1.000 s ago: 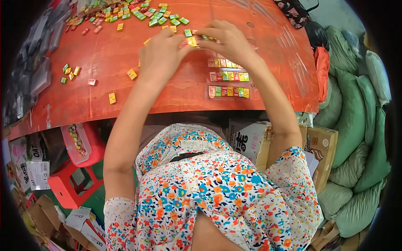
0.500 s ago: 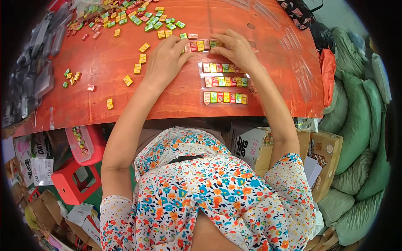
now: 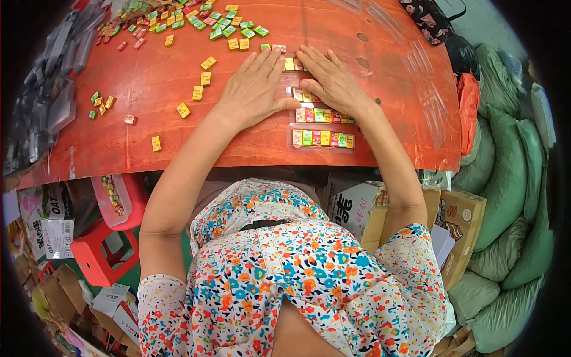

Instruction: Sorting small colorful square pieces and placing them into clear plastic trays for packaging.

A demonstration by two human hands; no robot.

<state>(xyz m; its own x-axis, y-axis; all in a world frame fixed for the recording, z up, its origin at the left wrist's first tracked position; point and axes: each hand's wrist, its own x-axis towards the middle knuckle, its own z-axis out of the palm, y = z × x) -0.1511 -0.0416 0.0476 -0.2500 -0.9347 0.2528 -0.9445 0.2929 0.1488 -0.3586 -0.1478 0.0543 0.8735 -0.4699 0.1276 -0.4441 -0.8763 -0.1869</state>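
Several rows of tiny colourful boxes lie in clear plastic trays on the red table (image 3: 220,152). My left hand (image 3: 253,89) lies with its fingers stretched out at the left end of the farthest row (image 3: 290,63). Over the right part of that row rests my right hand (image 3: 334,83), fingers extended, hiding most of it. It also partly covers the second row (image 3: 298,95). Nearer to me, the third row (image 3: 318,115) is partly visible and the nearest row (image 3: 323,138) shows whole. Neither hand is wrapped round anything.
A pile of loose little boxes (image 3: 223,27) spreads at the far left, with several scattered nearer. Clear plastic trays (image 3: 425,89) lie on the right; more plastic cases (image 3: 59,113) stack along the left edge. A red stool (image 3: 98,256) stands below.
Both hands have flattened, their fingers straightening from a bent grip at the ends of the farthest row. My left hand has shifted right and slightly nearer to me.
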